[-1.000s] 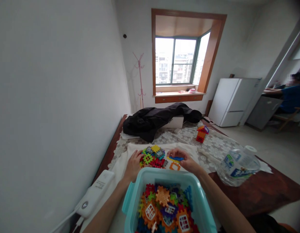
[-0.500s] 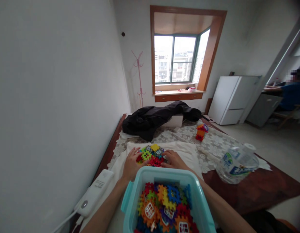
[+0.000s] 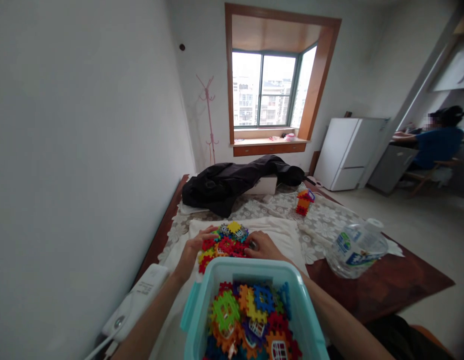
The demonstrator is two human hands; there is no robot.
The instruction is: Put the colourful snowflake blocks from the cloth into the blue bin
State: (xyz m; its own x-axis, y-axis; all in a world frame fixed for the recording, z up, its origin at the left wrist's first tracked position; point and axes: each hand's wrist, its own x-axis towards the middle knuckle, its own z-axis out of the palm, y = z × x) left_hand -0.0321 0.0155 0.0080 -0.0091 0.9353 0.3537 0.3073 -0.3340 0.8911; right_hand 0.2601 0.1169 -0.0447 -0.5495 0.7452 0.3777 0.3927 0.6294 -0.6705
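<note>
The bench (image 3: 408, 282) shows dark red wood at its right side; a lace cloth (image 3: 269, 207) covers much of the rest, with a white cloth (image 3: 286, 230) over its near part. A black coat (image 3: 232, 182) lies across the far end, partly over a white box (image 3: 265, 186). The tub (image 3: 254, 263), pale blue-green, sits at the near side between the 2 forearms and holds many toothed blocks, a green block (image 3: 226, 307) on top at its left. The clear jug (image 3: 357, 250) is well to the right. A white power strip (image 3: 136, 300) lies left of the tub, near the wall.

Just beyond the tub, the pile (image 3: 227, 245) of blocks rests on the white cloth, between the 2 hands. The left hand (image 3: 190, 252) is open at its left edge, fingers (image 3: 206, 234) stretched out close together over the blocks, gripping nothing visible. The right hand (image 3: 268, 245) is at its right edge, fingers bent inward around a small grey piece (image 3: 253, 245); whether they pinch it, I cannot tell. The toy house (image 3: 304, 202), orange and red, stands farther back, right of the pile.
</note>
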